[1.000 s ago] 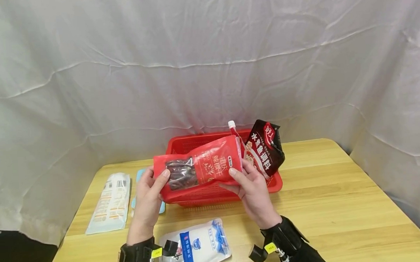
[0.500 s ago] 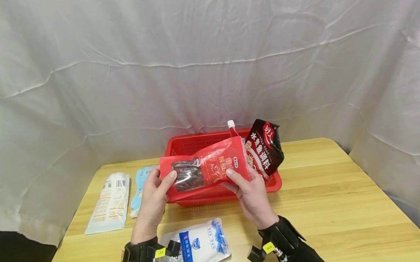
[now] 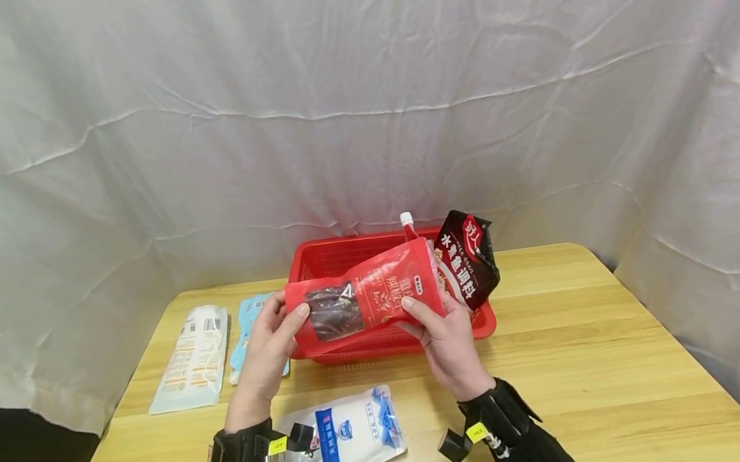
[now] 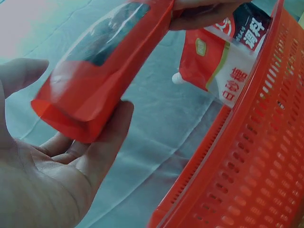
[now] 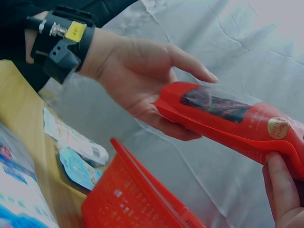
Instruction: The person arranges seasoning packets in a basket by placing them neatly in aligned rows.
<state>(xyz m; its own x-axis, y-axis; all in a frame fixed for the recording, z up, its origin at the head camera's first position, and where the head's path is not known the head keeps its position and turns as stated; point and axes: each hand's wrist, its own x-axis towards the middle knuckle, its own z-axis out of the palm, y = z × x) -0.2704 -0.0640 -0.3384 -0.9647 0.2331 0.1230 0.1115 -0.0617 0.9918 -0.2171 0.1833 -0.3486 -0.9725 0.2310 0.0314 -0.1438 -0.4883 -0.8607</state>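
A red packet of dried chillies (image 3: pixel 367 297) with a clear window is held level above the front of a red plastic basket (image 3: pixel 376 348). My left hand (image 3: pixel 269 341) grips its left end, thumb on top and fingers beneath. My right hand (image 3: pixel 441 328) grips its right end. The left wrist view shows the red packet (image 4: pixel 102 64) resting on my left hand (image 4: pixel 71 156) beside the basket's slotted wall (image 4: pixel 247 161). In the right wrist view the packet (image 5: pixel 228 118) spans between both hands. A dark sauce packet (image 3: pixel 468 261) and a spouted red pouch (image 3: pixel 410 227) stand in the basket.
On the wooden table (image 3: pixel 602 344) lie a white packet (image 3: pixel 194 355) at the left, a light blue packet (image 3: pixel 249 328) beside it, and a white and blue bag (image 3: pixel 349 431) near the front edge. A white cloth backdrop (image 3: pixel 363 106) hangs behind.
Both hands have shifted the red packet slightly to the right and towards the basket. The packet's right end has risen a little.
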